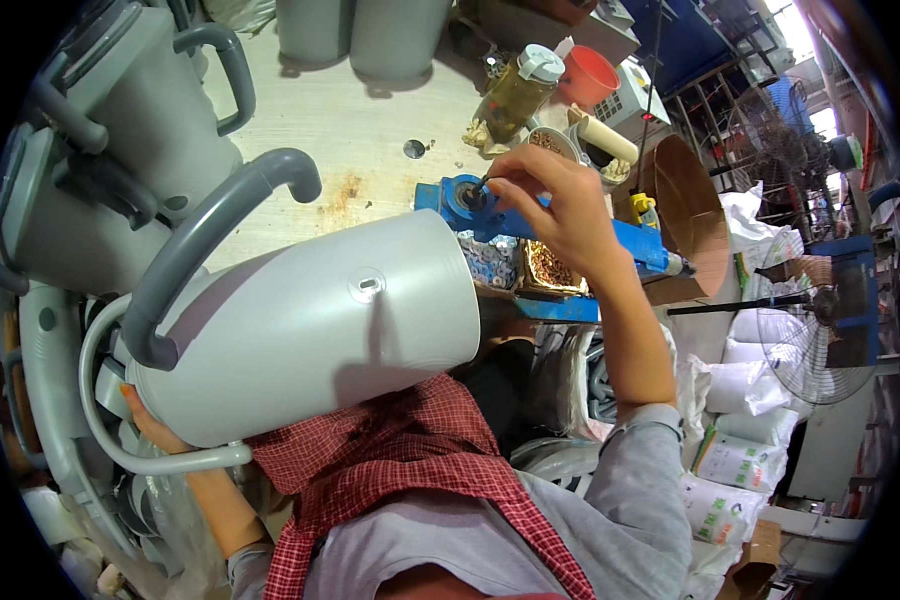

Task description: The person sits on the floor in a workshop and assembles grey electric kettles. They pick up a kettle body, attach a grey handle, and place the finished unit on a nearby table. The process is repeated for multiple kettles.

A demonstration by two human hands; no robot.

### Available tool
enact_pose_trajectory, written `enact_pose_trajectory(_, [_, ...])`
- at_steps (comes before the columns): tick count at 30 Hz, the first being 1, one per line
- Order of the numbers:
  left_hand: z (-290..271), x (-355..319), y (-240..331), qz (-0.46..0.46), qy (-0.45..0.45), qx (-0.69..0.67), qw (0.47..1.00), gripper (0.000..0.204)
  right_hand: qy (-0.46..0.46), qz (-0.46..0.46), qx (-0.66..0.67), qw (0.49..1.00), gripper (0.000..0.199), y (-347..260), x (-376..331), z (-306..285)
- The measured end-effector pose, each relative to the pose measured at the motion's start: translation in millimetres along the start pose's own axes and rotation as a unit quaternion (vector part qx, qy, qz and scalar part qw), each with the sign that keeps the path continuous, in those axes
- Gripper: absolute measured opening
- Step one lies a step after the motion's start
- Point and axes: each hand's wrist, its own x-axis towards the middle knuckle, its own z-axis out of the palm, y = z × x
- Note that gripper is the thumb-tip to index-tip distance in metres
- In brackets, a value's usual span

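Note:
A large light-grey plastic canister (310,330) lies on its side across my lap, its round end near a blue metal tool (460,205). A dark-grey curved handle (205,240) sticks up from it, and a thin light-grey bail (90,370) loops round its left end. My left hand (155,420) grips that end from below, fingers partly hidden. My right hand (555,200) is at the tool's round head, thumb and forefinger pinched on a small dark piece too small to name. Below the tool sit a bin of small silvery parts (488,260) and a box of copper-coloured rivets (550,268).
More grey canisters with handles (140,90) crowd the left, and others (395,40) stand at the table's far edge. A jar of brownish liquid (515,95), a red cup (590,75) and a cardboard drum (690,210) are beyond my right hand. White sacks (730,460) and a fan (815,340) are right.

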Motion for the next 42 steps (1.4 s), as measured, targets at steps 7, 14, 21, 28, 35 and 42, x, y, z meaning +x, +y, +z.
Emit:
enact_pose_trajectory(7, [-22.1, 10.5, -6.6, -0.014, -0.052, 0.011, 0.998, 0.057, -0.084, 0.059, 0.037, 0.994, 0.013, 1.6, 15.6, -4.5])
enact_pose_trajectory(14, [-7.8, -1.9, -2.5, -0.031, 0.015, -0.024, 0.999, 0.061, 0.043, 0.031, 0.010, 0.999, 0.025, 9.3, -17.0, 3.7])
enact_pose_trajectory(21, [-9.5, -2.6, 7.5, -0.078, -0.022, -0.031, 0.996, 0.065, -0.089, 0.039, -0.223, 0.970, 0.014, 101.8, -104.5, 66.0])
enact_pose_trajectory(28, [-3.7, -2.8, 2.5, -0.035, 0.021, 0.040, 0.998, 0.064, -0.096, 0.009, -0.324, 0.941, 0.018, 113.3, -105.5, 79.1])
enact_pose_trajectory(35, [-9.9, 3.8, 3.1, -0.067, -0.012, -0.014, 0.998, 0.063, -0.145, 0.059, -0.296, 0.942, 0.012, 100.0, -114.9, 53.7])
enact_pose_trajectory(42, [-7.2, 15.5, -6.7, -0.033, -0.002, -0.034, 0.999, 0.062, 0.202, -0.183, -0.169, 0.947, 0.026, 12.4, -32.9, 13.4])
